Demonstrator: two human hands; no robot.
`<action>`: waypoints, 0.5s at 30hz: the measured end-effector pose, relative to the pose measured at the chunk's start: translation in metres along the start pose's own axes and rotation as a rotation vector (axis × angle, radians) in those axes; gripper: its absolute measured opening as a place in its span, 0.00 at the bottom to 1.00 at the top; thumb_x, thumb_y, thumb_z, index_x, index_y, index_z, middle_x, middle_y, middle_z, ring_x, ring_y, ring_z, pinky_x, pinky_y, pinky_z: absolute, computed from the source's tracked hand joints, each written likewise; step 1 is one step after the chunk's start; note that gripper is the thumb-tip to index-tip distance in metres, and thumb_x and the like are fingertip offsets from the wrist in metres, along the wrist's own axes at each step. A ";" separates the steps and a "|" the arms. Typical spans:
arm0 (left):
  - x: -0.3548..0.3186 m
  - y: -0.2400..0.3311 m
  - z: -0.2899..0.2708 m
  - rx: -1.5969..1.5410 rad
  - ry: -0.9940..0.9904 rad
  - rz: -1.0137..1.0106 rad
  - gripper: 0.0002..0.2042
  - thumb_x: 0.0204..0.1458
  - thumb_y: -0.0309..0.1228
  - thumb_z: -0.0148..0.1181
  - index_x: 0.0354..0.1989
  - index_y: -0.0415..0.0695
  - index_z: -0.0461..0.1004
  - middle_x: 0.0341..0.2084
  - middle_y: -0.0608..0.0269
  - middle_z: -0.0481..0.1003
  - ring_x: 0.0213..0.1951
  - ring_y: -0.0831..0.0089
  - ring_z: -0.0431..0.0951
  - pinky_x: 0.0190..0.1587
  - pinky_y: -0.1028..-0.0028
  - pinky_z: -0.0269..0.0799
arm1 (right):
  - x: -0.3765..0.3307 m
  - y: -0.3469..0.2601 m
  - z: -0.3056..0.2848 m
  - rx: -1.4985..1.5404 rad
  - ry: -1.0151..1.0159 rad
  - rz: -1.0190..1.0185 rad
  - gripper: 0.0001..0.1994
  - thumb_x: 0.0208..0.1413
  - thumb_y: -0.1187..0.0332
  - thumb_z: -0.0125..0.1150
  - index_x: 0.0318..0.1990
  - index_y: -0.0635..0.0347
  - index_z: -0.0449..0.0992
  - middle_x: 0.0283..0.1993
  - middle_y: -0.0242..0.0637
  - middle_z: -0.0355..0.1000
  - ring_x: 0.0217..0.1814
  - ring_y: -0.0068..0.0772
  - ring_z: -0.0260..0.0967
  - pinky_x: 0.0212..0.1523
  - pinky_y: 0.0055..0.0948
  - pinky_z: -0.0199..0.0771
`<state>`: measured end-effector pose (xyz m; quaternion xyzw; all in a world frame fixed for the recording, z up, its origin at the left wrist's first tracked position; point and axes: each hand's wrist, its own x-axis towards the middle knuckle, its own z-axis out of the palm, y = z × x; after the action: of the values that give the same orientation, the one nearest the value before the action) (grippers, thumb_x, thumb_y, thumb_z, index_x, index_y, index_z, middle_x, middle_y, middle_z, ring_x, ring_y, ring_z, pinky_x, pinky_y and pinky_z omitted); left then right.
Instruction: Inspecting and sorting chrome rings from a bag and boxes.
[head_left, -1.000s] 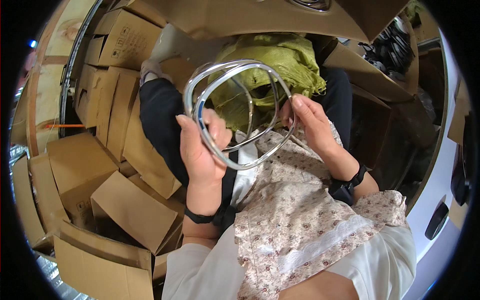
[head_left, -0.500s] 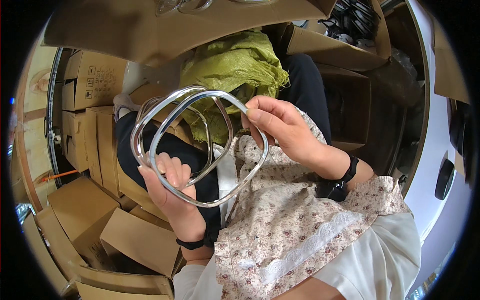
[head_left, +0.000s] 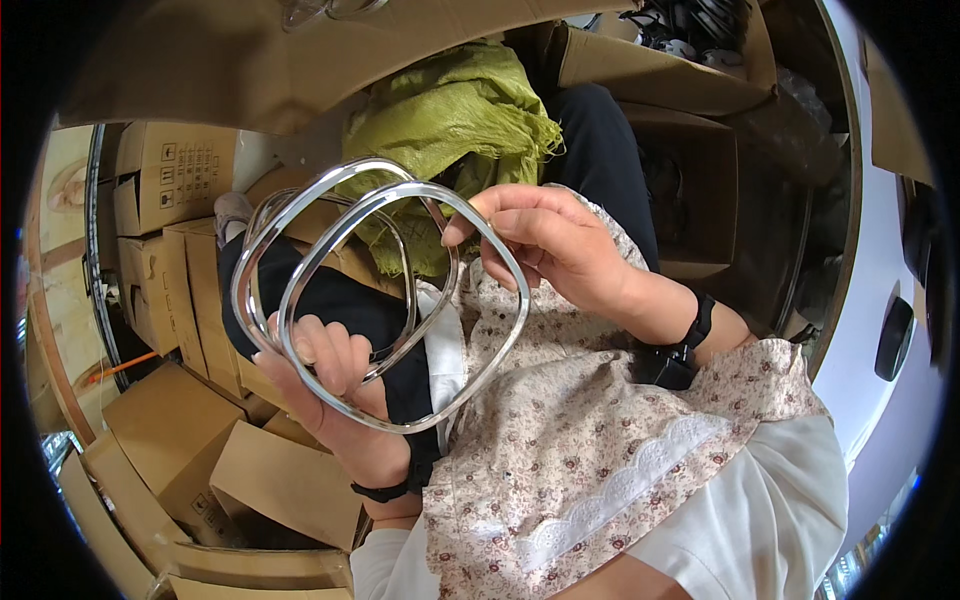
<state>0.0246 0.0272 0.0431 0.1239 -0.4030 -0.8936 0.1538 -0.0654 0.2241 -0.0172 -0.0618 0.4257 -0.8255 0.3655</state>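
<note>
My left hand [head_left: 345,400] is closed around the lower left sides of several shiny chrome rings, rounded loop frames held in a loose bunch. The nearest chrome ring [head_left: 404,427] stands tilted toward me, and a second ring [head_left: 242,285] sits just behind it. Thinner-looking rims show farther back, partly covered by the front ones. My right hand [head_left: 565,245] is at the upper right of the bunch, its fingers curled about the nearest ring's rim, with a fingertip reaching the second ring. Its exact contact is partly hidden.
A green woven sack [head_left: 440,120] lies beyond the rings, between my legs. Cardboard boxes [head_left: 185,185] are stacked on the left, with an open box [head_left: 290,480] below. Overhead hangs a large carton [head_left: 200,60]; a box of dark parts [head_left: 650,75] is at the far right.
Both hands and the rings have shifted slightly left. The right fingers have slid from pinching the front ring's edge to reaching inward past it; the front ring has separated a bit from those behind.
</note>
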 end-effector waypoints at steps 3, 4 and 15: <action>-0.004 0.000 0.013 0.043 0.061 0.039 0.15 0.64 0.41 0.47 0.39 0.39 0.64 0.16 0.73 0.53 0.16 0.87 0.48 0.18 0.85 0.45 | -0.001 0.006 -0.002 0.004 -0.033 -0.004 0.16 0.58 0.67 0.46 0.45 0.69 0.74 0.36 0.37 0.73 0.25 0.18 0.64 0.24 0.16 0.62; -0.005 0.000 0.015 0.057 0.074 0.053 0.15 0.64 0.41 0.47 0.39 0.39 0.64 0.16 0.74 0.52 0.16 0.87 0.47 0.18 0.85 0.44 | -0.001 0.009 -0.003 0.023 -0.020 -0.032 0.16 0.57 0.68 0.45 0.45 0.70 0.74 0.39 0.39 0.74 0.26 0.18 0.65 0.25 0.17 0.64; -0.006 -0.004 0.024 0.224 0.170 0.084 0.18 0.64 0.42 0.46 0.40 0.35 0.64 0.17 0.74 0.50 0.18 0.87 0.47 0.18 0.85 0.44 | -0.005 0.008 -0.003 0.156 0.031 -0.039 0.15 0.61 0.64 0.41 0.46 0.65 0.70 0.25 0.35 0.70 0.19 0.19 0.62 0.22 0.18 0.61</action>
<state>0.0211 0.0482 0.0564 0.1985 -0.4906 -0.8222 0.2097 -0.0585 0.2263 -0.0241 -0.0288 0.3644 -0.8640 0.3463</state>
